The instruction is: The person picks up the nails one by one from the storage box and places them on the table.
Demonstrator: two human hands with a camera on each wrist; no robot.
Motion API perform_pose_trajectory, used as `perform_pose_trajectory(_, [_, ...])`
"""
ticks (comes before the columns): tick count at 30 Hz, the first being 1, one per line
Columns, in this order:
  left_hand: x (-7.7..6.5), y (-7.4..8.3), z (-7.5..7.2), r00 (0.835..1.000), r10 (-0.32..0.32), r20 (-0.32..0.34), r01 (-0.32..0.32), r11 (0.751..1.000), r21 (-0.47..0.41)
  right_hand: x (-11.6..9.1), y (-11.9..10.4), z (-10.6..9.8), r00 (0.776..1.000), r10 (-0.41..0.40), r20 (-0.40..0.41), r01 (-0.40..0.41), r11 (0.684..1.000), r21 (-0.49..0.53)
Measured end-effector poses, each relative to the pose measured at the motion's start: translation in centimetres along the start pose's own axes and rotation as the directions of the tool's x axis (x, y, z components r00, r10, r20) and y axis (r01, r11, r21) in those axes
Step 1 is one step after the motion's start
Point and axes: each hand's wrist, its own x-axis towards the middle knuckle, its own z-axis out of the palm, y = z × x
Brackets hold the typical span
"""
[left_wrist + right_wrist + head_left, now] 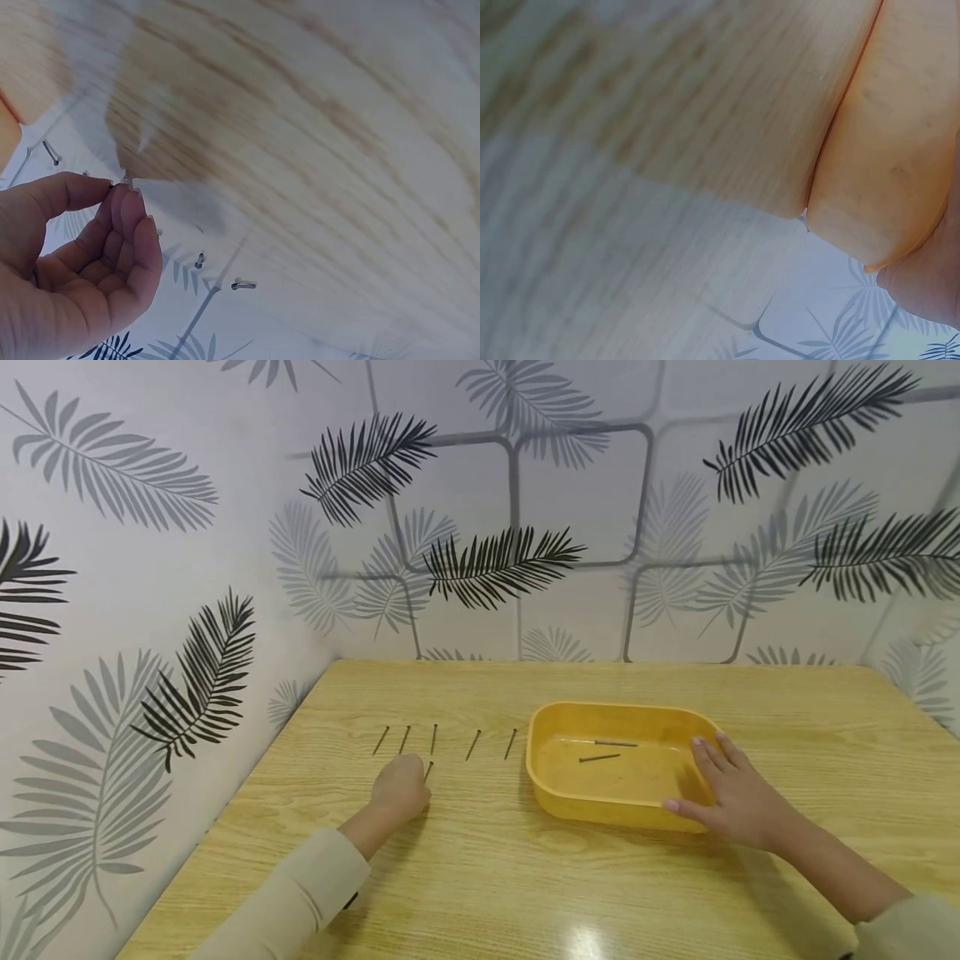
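Observation:
My left hand (401, 789) is low over the left part of the table, pinching a thin dark nail (429, 770) between thumb and fingertips. In the left wrist view, the fingertips of the left hand (90, 262) meet and mostly hide that nail. Just beyond the hand, several nails lie in a spaced row, heads pointing away, among them a middle nail (433, 739) and a rightmost nail (511, 744). A yellow plastic tray (600, 810) has two loose nails inside, one being the rear nail (616, 743). My right hand (738, 797) rests on its right rim, fingers fairly straight.
The wood-grain table (480, 893) ends at the back against a wall (480, 610) printed with leaves. Another leaf-patterned wall (97, 610) runs along the left. The tray's side wall (885, 150) fills the right part of the right wrist view.

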Motion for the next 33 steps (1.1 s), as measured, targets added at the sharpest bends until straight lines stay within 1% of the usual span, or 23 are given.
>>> perform_pose_trajectory(3, [-0.04, 0.10, -0.10, 1.000, 0.003, -0.002, -0.003, 1.000, 0.016, 0.01, -0.02, 0.05, 1.000, -0.004, -0.003, 0.004, 1.000, -0.002])
perform_pose_trajectory(9, [-0.18, 0.28, -0.39, 1.000, 0.010, 0.018, -0.010, 0.999, 0.045, 0.07, 0.04, -0.01, 1.000, 0.000, 0.005, -0.001, 1.000, 0.002])
perform_pose_trajectory(15, [-0.09, 0.38, -0.55, 0.998, 0.000, 0.063, -0.005, 0.996, 0.085, 0.07, 0.07, 0.01, 1.000, 0.002, 0.010, -0.002, 1.000, 0.005])
perform_pose_trajectory(19, [-0.11, 0.54, -0.61, 0.996, -0.013, 0.087, 0.005, 0.996, 0.089, 0.04, 0.06, -0.01, 1.000, 0.000, 0.009, 0.000, 1.000, 0.005])
perform_pose_trajectory(25, [-0.29, 0.65, -0.75, 0.996, -0.008, 0.094, -0.001, 0.995, 0.104, 0.05, 0.10, 0.07, 1.000, -0.006, -0.003, 0.006, 1.000, -0.008])
perform_pose_trajectory(33, [-0.26, 0.69, -0.90, 0.994, -0.033, 0.101, 0.023, 0.995, 0.099, 0.09, 0.15, 0.11, 1.000, -0.006, -0.003, 0.006, 1.000, -0.009])
